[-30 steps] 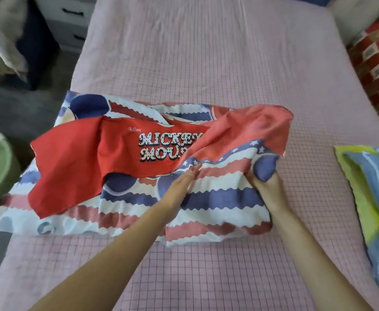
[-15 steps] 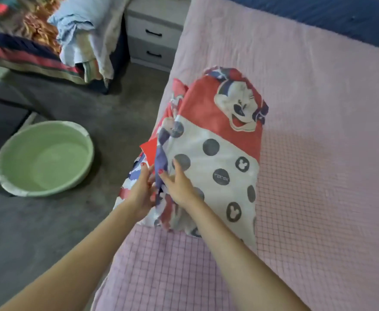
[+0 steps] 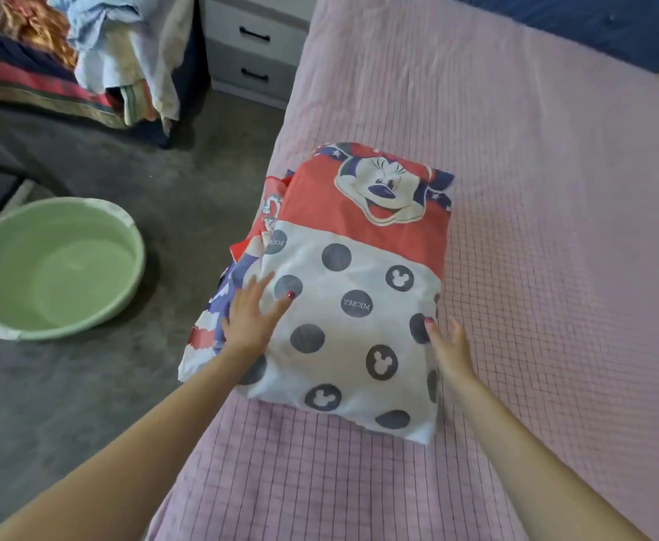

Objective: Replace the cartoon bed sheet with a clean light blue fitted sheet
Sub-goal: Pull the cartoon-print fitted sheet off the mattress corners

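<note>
Folded cartoon sheet (image 3: 353, 306) at bed (image 3: 534, 189) left edge, nine o'clock side. Left hand (image 3: 247, 318) flat on it, right hand (image 3: 450, 345) open at three o'clock flank — scoop from under, keep folds together.

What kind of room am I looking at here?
Most likely a bedroom: a bed with a pink checked mattress cover, a grey two-drawer nightstand beside it, and a folded red-and-white cartoon bed sheet lying on the bed.
</note>
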